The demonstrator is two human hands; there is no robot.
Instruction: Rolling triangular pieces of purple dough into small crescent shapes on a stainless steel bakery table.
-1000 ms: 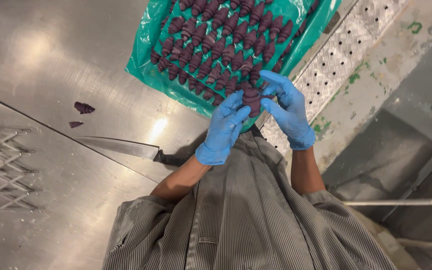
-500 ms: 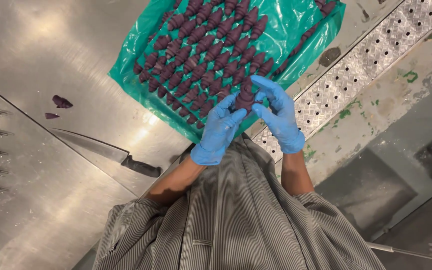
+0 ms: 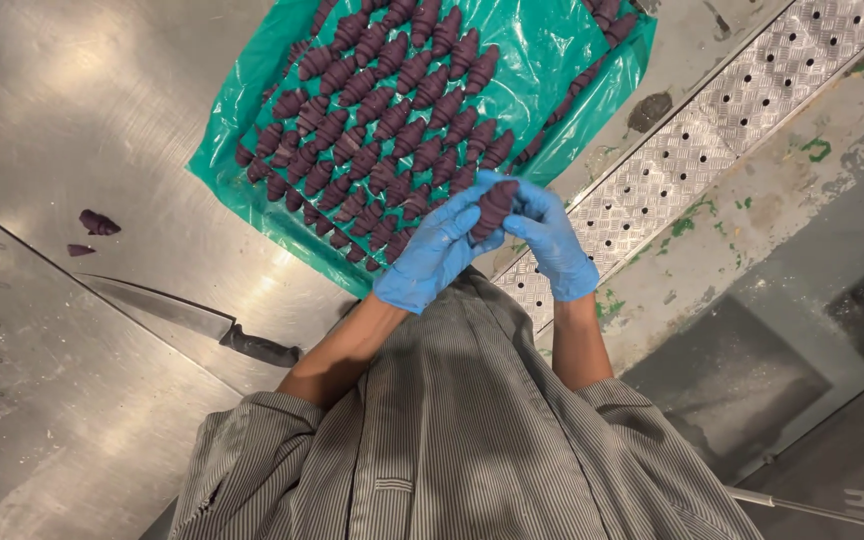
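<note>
While both gloved hands, left hand (image 3: pixel 434 252) and right hand (image 3: pixel 552 240), pinch one purple dough roll (image 3: pixel 493 208), rows (image 3: pixel 382 120) fill the green sheet (image 3: pixel 552 60)

On the steel table (image 3: pixel 72 110) lies a plastic sheet (image 3: pixel 572 60) bearing rows of rolled dough pieces (image 3: pixel 382 120). At its five o'clock edge, both hands (image 3: pixel 492 240) meet around one piece (image 3: pixel 494 208). A knife (image 3: pixel 192 320) lies at eight o'clock; two scraps (image 3: pixel 97 222), probably dough, at nine.
</note>
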